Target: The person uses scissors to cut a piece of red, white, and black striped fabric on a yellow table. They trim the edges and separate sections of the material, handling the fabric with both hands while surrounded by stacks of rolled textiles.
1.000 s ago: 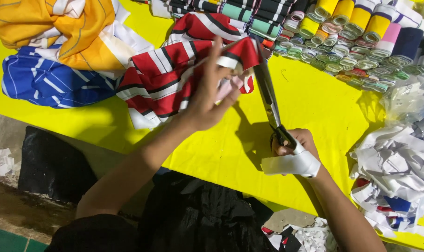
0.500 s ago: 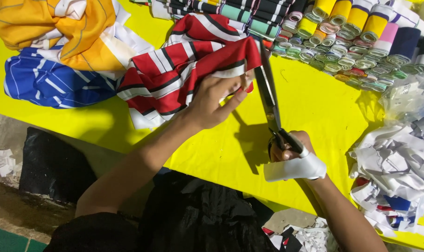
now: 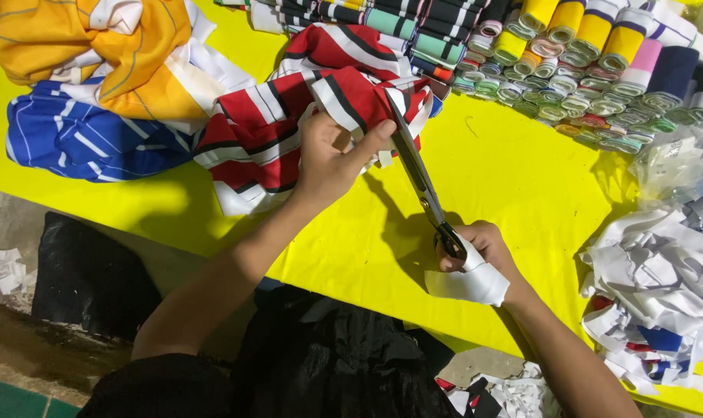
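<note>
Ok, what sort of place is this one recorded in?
Probably a garment or textile cutting workshop. The right hand works long scissors at red striped fabric gripped by the left hand, with rolled trim bands and white offcuts on the yellow table.

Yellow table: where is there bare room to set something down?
The yellow table is bare between the scissors, the fabric rolls and the white scraps. The top-left is crowded with striped cloth piles.

A garment-cutting workshop.
A bench covered in bright yellow cloth is seen, laden with rows of rolled striped knit trims, stacked striped fabric pieces and heaped white offcuts.
</note>
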